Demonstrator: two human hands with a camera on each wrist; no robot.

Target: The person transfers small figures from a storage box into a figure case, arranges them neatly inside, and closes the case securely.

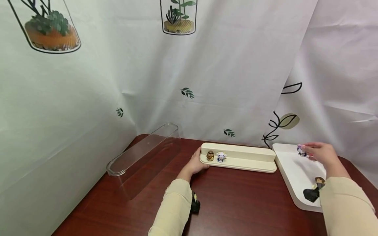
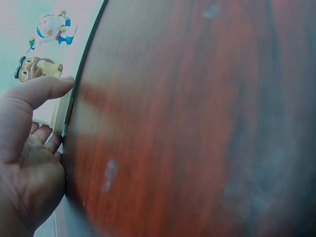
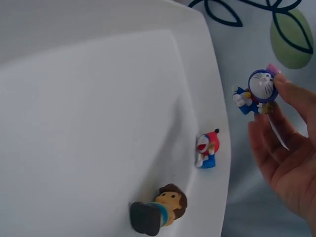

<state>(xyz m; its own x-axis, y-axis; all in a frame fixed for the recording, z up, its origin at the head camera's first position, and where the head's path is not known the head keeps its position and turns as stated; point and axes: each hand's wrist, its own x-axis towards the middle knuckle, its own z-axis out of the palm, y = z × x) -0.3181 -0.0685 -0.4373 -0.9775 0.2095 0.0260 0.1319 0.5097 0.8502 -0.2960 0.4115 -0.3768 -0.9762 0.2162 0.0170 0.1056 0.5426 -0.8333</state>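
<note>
My left hand [image 1: 196, 163] grips the left end of a cream stepped display stand [image 1: 248, 164], thumb over its front edge and fingers beneath. On the stand's lower step, an owl figurine [image 1: 210, 155] stands beside a white-hooded figurine [image 1: 221, 157]. Over the far end of the white tray [image 1: 284, 177], my right hand [image 1: 323, 154] pinches a small blue cat figurine [image 3: 261, 88] with a pink bit on its head, between thumb and fingers. Below it in the tray lie a red-hatted blue cat figurine [image 3: 207, 149] and a brown-haired figurine [image 3: 170, 201] with dark feet.
A clear plastic cover [image 1: 144, 154] lies on the dark red wooden table [image 1: 236, 203] at the left. White cloth [image 1: 224, 82] with plant prints hangs behind the table. The tray stands close against the stand's right end.
</note>
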